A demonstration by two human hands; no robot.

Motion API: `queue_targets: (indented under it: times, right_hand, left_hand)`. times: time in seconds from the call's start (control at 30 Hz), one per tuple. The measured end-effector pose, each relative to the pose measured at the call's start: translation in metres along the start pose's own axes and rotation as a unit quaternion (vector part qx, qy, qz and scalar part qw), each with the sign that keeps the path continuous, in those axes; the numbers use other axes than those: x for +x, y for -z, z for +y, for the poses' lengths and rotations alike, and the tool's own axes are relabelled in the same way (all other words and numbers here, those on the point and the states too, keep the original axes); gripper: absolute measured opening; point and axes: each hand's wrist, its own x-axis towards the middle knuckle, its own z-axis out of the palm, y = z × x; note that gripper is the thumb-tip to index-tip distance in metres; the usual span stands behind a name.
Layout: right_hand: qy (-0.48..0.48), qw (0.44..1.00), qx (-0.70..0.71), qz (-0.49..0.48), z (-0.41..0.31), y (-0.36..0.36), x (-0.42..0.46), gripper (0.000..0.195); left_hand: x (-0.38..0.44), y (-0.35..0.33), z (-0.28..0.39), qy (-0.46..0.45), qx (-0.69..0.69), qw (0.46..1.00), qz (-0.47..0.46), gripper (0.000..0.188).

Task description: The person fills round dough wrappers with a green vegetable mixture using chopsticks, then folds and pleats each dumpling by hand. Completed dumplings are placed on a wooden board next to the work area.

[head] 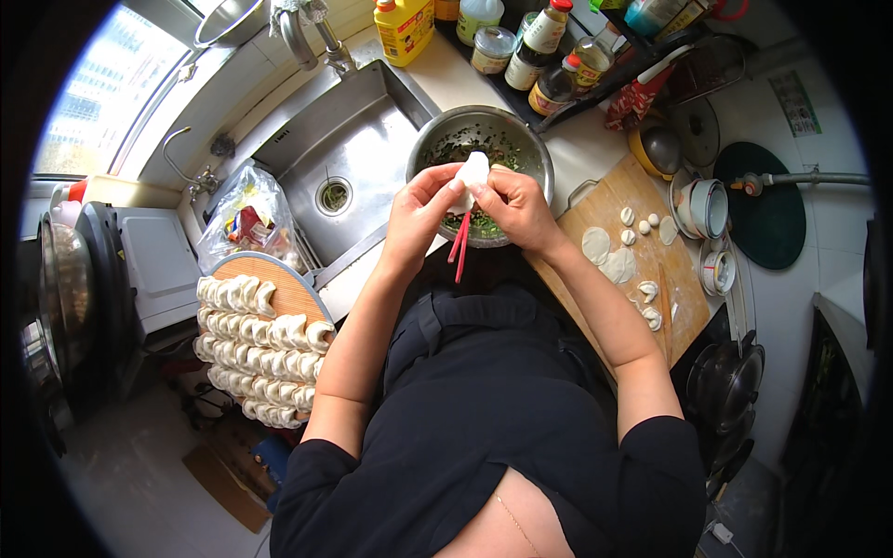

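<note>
Both of my hands hold a pale dough wrapper (474,171) above a metal bowl (537,150) of chopped green filling (488,136). My left hand (425,206) pinches its left side, and my right hand (520,206) pinches its right side. Whether filling lies inside the wrapper cannot be told. Red chopsticks (460,247) stick out below my fingers over the bowl's near edge; their upper ends are hidden. On the wooden board (593,206) to the right lie flat wrappers (617,266), small dough pieces (627,217) and a thin rolling pin (665,314). Rows of shaped dumplings (265,359) cover much of a round tray (289,275) at the left.
A steel sink (363,132) lies behind and left of the bowl, with a filled plastic bag (248,223) near its left corner. Sauce bottles (554,87) and a yellow jug (404,31) stand at the back. Stacked bowls (704,209) sit beyond the board.
</note>
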Motion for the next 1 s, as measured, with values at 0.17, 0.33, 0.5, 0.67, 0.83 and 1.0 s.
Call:
queue_targets:
  times: [0.17, 0.33, 0.5, 0.67, 0.83, 1.0]
  right_hand:
    - [-0.029, 0.999, 0.037, -0.017, -0.004, 0.006, 0.002, 0.033]
    - [0.023, 0.998, -0.031, -0.039, -0.002, 0.006, 0.006, 0.033]
    - [0.023, 1.0, 0.004, 0.011, -0.002, 0.003, 0.005, 0.03]
    - [-0.027, 0.999, 0.012, -0.042, 0.0, 0.008, 0.005, 0.03]
    - [0.035, 0.999, -0.018, 0.0, -0.004, 0.002, 0.005, 0.031]
    - [-0.042, 0.997, 0.036, -0.045, -0.003, 0.004, 0.002, 0.031]
  left_hand:
    - [-0.001, 0.002, 0.006, 0.057, -0.076, 0.996, 0.001, 0.034]
    - [0.001, 0.003, 0.003, 0.056, -0.091, 0.994, 0.022, 0.032]
    - [0.003, 0.007, 0.002, 0.103, -0.169, 0.98, -0.008, 0.036]
    - [0.004, 0.006, 0.001, 0.129, -0.246, 0.961, -0.013, 0.036]
    - [0.009, 0.02, -0.01, 0.137, -0.246, 0.957, -0.065, 0.038]
    - [0.009, 0.015, -0.01, 0.106, -0.262, 0.958, -0.041, 0.04]
